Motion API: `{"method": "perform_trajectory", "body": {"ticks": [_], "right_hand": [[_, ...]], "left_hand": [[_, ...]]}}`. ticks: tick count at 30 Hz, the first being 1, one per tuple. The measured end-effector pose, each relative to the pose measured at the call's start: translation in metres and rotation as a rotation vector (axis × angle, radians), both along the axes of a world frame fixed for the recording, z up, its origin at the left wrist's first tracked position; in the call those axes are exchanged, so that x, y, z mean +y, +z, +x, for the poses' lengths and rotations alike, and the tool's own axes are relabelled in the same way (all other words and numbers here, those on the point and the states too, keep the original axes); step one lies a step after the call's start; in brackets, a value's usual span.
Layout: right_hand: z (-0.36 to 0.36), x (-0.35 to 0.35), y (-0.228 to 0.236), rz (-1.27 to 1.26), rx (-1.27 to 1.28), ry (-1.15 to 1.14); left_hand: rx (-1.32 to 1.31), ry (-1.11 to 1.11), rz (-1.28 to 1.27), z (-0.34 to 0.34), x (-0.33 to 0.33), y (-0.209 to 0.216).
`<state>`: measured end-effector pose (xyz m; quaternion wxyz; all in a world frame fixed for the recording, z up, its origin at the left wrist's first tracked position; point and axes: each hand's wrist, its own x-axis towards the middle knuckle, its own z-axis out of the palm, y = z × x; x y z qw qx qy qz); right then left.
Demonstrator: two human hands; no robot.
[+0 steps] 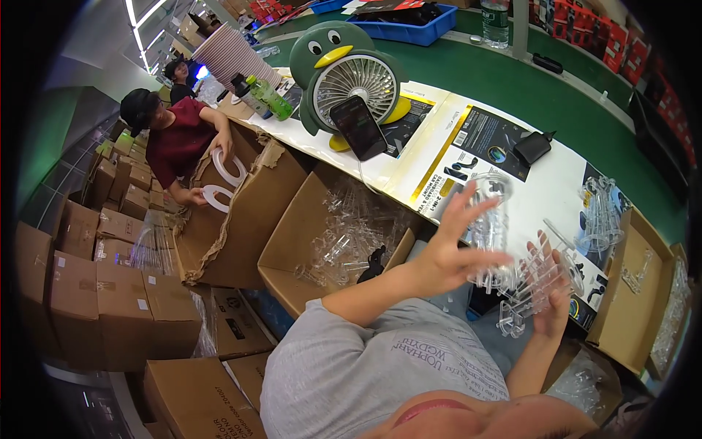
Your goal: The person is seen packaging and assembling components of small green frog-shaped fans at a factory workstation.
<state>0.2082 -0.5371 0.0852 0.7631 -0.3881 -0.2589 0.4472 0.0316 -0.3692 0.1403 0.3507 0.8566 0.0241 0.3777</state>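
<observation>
Note green penguin-shaped fan [349, 77] on worktop, with phone [358, 128] tilted in front. Just left of fan, see green-tinted bottle [270, 99] beside dark-capped bottle [248, 95]; behind both, tall leaning pinkish stack [235, 55]. Farther back, spot blue tray [413, 33], plus clear bottle [495, 25] to its right. On printed sheet [406, 172], log small black case [533, 148]. At left, record maroon-clad, dark-capped co-worker [172, 139], holding pale rings [208, 196] over torn-edged carton [238, 230]. Lower left, see closed brown cartons [73, 300], packed close together.
</observation>
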Motion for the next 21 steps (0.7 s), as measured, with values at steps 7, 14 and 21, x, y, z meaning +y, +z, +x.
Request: {"method": "perform_trajectory", "body": {"ticks": [7,14,21], "right_hand": [[-0.013,-0.003,0.003,-0.014,0.278,0.120],[-0.016,0.000,-0.002,-0.042,0.096,-0.020],[-0.027,0.005,-0.005,-0.035,-0.044,-0.218]], "left_hand": [[-0.103,-0.266,0.300,0.014,-0.026,-0.010],[-0.067,-0.540,-0.164,0.008,-0.015,-0.005],[-0.136,-0.419,-0.524,0.024,-0.032,-0.018]]}}
